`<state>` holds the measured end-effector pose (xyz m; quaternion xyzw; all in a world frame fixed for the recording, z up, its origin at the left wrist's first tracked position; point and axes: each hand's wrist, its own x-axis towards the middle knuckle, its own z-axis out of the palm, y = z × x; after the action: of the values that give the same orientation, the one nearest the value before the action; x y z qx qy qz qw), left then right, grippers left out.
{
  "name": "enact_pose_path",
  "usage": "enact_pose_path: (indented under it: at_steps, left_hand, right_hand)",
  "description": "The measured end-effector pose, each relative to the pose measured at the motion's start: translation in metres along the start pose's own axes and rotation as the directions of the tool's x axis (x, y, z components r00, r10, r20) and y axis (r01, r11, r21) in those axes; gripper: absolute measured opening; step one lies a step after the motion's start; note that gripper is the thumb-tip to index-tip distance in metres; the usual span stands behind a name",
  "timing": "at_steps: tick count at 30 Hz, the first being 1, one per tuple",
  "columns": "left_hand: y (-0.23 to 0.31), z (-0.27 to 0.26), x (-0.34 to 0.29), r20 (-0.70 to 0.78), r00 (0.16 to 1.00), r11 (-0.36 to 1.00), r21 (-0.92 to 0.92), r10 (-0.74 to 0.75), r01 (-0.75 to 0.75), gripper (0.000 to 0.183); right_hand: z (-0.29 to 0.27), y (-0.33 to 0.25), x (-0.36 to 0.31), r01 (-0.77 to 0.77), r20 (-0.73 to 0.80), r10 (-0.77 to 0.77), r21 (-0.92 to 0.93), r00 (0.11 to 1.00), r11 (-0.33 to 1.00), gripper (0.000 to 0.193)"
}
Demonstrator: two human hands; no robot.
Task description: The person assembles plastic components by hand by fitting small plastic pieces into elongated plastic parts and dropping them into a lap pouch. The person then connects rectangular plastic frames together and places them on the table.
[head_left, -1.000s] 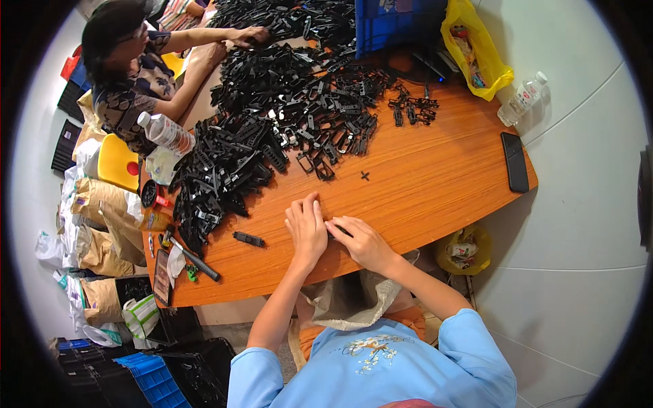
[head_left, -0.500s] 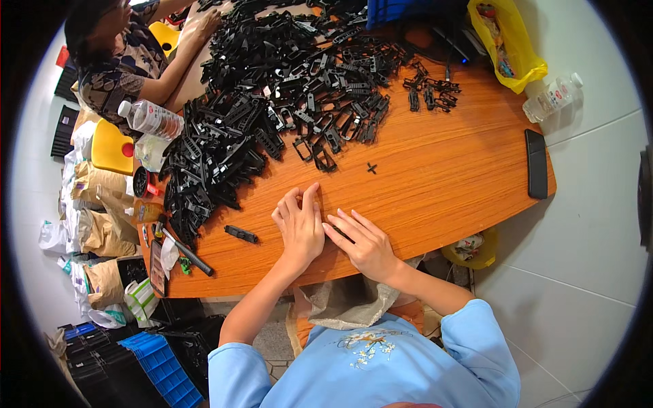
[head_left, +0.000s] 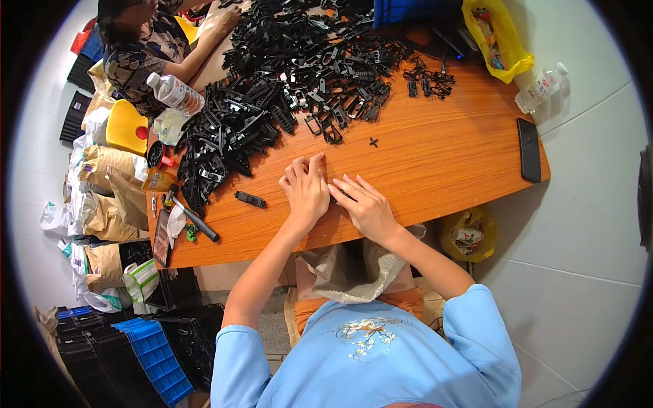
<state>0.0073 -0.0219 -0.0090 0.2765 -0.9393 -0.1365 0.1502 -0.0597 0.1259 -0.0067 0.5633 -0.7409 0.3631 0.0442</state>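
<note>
Close together over the near part of the wooden table point(head_left: 435, 156) are both of my hands. My left hand point(head_left: 307, 193) has bent fingers, and its thumb side faces the other hand. Whatever it grips is hidden. My right hand point(head_left: 367, 207) is closed on a small black plastic part point(head_left: 345, 194), mostly covered by the fingers. One black clip-like part point(head_left: 250, 199) lies alone to the left of my left hand. A small black cross-shaped piece point(head_left: 373, 143) lies beyond my hands.
A large heap of black plastic parts point(head_left: 231, 122) covers the far left. At its far side a co-worker's arm point(head_left: 204, 51) reaches in. A hammer point(head_left: 197, 221) and phone point(head_left: 162, 238) lie left; another phone point(head_left: 528, 149), a bottle point(head_left: 542, 88) and yellow bag point(head_left: 500, 47) are right.
The view has shifted, so the table sits higher in the picture. My hands stay together at the same spot on it; more dark part shows by my right fingers.
</note>
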Motion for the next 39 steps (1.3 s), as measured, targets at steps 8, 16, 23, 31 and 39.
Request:
enact_pose_path:
  at_steps: [8, 16, 23, 31, 39]
  left_hand:
    - [0.005, 0.005, -0.002, -0.042, 0.998, 0.998, 0.028, -0.057, 0.058, 0.038]
    - [-0.004, 0.008, -0.002, -0.074, 0.995, 0.998, 0.014, -0.068, 0.069, 0.041]
    - [-0.002, 0.009, -0.002, -0.029, 0.998, 0.994, 0.091, -0.058, 0.06, 0.043]
    - [-0.004, 0.012, -0.002, -0.017, 0.995, 0.994, -0.052, -0.096, 0.095, 0.047]
    - [0.002, 0.012, -0.003, -0.007, 0.996, 0.996, 0.003, -0.088, 0.088, 0.044]
  right_hand:
    - [0.005, 0.004, -0.005, 0.016, -0.049, -0.014, 0.042, 0.999, 0.999, 0.05]
    - [0.005, 0.002, 0.0, 0.047, -0.015, -0.047, -0.025, 0.999, 0.999, 0.049]
    - [0.009, 0.001, -0.006, 0.008, -0.067, -0.005, 0.052, 0.998, 0.999, 0.044]
    - [0.007, -0.001, 0.0, 0.01, -0.031, -0.009, 0.004, 0.999, 1.0, 0.041]
    - [0.009, 0.005, -0.005, -0.016, -0.033, 0.017, 0.018, 0.999, 1.0, 0.041]
